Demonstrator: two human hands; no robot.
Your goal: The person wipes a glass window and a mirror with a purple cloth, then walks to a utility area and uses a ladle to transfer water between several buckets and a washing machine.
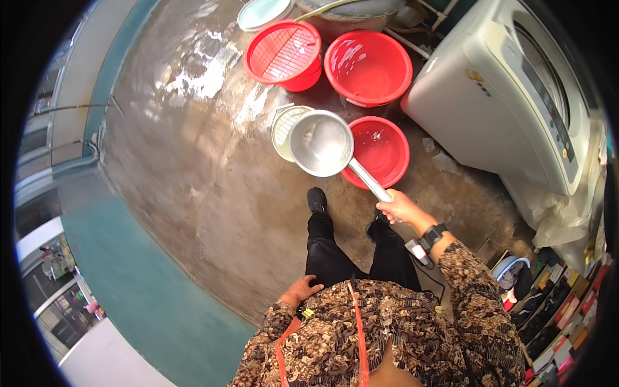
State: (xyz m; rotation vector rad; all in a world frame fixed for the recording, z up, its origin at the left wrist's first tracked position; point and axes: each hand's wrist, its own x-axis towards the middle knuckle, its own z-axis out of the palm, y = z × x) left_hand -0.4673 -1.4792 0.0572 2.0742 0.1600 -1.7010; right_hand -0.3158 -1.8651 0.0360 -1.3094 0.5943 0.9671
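Note:
In my right hand (400,207) is the handle of a large metal water dipper (321,143), its bowl facing up and extended ahead of me. From above, the bowl overlaps part of a pale green bucket (285,126), while the handle passes over the rim of a small red basin (382,150). I cannot tell whether the dipper contains water. My left hand (302,289) rests against my upper left thigh and the hem of my patterned top, holding nothing.
Beyond stand a red bucket (285,53), a larger red basin (370,67) and a whitish bucket (265,12). A hose (329,7) runs behind them. The washing machine (476,96) is to the right, above stacked shoes (546,334). The concrete floor (208,179) has wet patches.

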